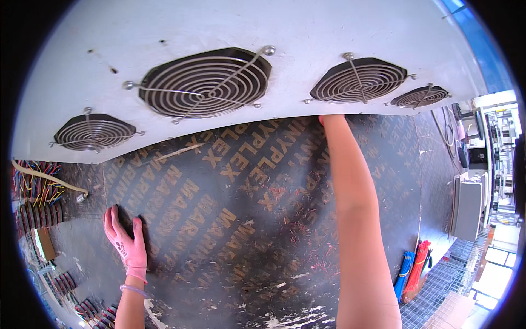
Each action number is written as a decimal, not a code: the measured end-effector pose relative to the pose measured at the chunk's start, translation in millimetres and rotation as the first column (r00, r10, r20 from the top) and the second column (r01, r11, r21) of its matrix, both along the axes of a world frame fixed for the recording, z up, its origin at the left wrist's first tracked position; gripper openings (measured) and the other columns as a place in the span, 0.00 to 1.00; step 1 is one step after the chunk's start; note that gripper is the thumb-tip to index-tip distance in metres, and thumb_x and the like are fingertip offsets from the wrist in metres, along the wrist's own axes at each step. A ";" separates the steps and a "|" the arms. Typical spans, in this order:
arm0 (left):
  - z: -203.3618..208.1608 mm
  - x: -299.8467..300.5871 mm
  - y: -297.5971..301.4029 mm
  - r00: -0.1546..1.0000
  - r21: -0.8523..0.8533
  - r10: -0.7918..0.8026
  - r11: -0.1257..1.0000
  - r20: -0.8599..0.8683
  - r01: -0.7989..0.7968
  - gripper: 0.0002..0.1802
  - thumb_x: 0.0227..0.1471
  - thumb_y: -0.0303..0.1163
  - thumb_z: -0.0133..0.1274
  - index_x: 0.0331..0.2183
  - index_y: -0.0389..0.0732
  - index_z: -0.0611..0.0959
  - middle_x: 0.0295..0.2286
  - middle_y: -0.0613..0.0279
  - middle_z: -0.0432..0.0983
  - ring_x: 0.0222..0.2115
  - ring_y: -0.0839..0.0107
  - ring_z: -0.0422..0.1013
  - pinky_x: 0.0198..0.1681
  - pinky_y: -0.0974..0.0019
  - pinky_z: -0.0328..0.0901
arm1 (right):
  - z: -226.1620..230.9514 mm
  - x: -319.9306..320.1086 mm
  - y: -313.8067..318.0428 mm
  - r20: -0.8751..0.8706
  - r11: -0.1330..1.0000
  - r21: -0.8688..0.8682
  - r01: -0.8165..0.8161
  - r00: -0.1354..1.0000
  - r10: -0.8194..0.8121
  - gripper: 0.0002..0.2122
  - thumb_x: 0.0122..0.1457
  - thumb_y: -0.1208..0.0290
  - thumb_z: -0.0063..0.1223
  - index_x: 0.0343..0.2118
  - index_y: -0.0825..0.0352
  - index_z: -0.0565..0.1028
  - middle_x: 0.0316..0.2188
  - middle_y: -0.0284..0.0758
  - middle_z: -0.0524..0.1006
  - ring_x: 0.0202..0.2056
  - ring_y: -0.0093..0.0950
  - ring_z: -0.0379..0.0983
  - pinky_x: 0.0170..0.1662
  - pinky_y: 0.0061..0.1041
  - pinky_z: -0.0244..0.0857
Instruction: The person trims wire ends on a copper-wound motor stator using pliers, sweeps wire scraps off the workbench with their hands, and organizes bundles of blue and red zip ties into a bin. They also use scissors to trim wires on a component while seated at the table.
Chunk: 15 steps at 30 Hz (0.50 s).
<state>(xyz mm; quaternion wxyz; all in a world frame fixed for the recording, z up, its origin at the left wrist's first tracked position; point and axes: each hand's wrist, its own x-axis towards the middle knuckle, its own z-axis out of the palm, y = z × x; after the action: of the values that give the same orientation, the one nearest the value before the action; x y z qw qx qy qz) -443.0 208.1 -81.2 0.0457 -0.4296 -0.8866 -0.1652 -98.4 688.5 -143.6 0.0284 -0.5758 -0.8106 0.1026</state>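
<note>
My left hand (pixel 126 244), in a pale pink glove, holds nothing. Its fingers are loosely extended, pointing away from me, thumb set apart; it appears to rest palm down on the bench (pixel 192 257). A pale ring (pixel 133 289) circles that wrist. My right forearm (pixel 356 203) reaches almost straight forward, and the wrist passes under the lower edge of the white panel (pixel 298 33). A sliver of pink shows there; the remainder of my right hand is concealed, so I cannot tell whether it grips anything.

The white panel spans the far side of the bench and carries four round fan grilles (pixel 205 90) of ringed metal wire. The bench top is dark, worn pale near my side, and littered with fine red scraps (pixel 296 233) around the middle.

At the left lie a beige cable (pixel 52 178) with a metal end and crowded coloured wires (pixel 41 186). At the right edge are a blue bundle (pixel 404 274) and a red bundle (pixel 417 268) of strands, just beside each other; farther out stands a grey box (pixel 467 205).

Tan capitals repeat in diagonal rows across the bench; dark print on my left glove is too small to read.
</note>
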 end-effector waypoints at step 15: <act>3.5 5.4 6.9 0.979 0.066 -0.105 0.991 -0.176 0.118 0.28 0.56 0.35 0.50 0.56 0.35 0.66 0.56 0.47 0.61 0.58 0.48 0.55 0.62 0.53 0.49 | 58.6 222.6 -132.6 -0.277 0.923 0.361 0.135 0.960 -0.033 0.24 0.64 0.64 0.40 0.60 0.71 0.59 0.61 0.48 0.59 0.64 0.46 0.51 0.66 0.41 0.41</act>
<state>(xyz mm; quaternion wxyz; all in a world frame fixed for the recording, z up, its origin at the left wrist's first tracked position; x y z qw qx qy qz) -437.7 215.0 -77.7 0.1290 -0.4891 -0.8470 -0.1633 124.3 555.9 -85.0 0.2511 -0.5751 -0.7783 0.0202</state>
